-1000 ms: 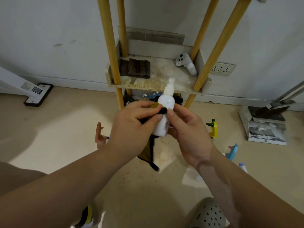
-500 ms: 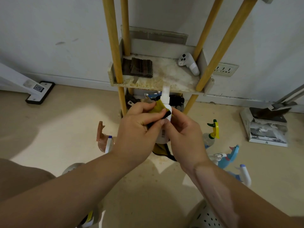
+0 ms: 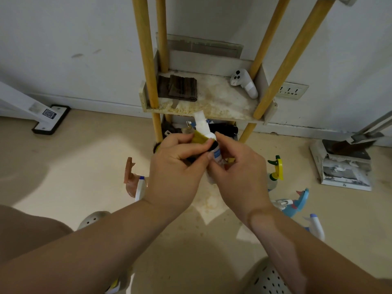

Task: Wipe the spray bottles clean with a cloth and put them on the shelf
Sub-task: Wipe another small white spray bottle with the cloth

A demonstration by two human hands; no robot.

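Note:
A small white spray bottle (image 3: 203, 126) stands upright between my hands in front of the shelf (image 3: 212, 111). My right hand (image 3: 239, 172) grips its lower body. My left hand (image 3: 176, 172) presses an olive and black cloth (image 3: 200, 137) around the bottle's shoulder, so most of the bottle is hidden. On the floor lie other spray bottles: a brown-topped one (image 3: 131, 177) at left, a yellow and green one (image 3: 275, 168), a blue one (image 3: 297, 202) and a white one (image 3: 316, 225) at right.
The shelf has yellow wooden posts (image 3: 146, 52); on it lie a folded dark cloth (image 3: 180, 88) and a white controller (image 3: 244, 82). Dark items sit on the tier below. A dustpan on papers (image 3: 343, 164) lies at right, a white stand base (image 3: 51, 118) at left.
The cloth has slid up from the bottle's middle to its shoulder, and my hands have closed in around it. The view has tilted down, showing more bottles on the floor.

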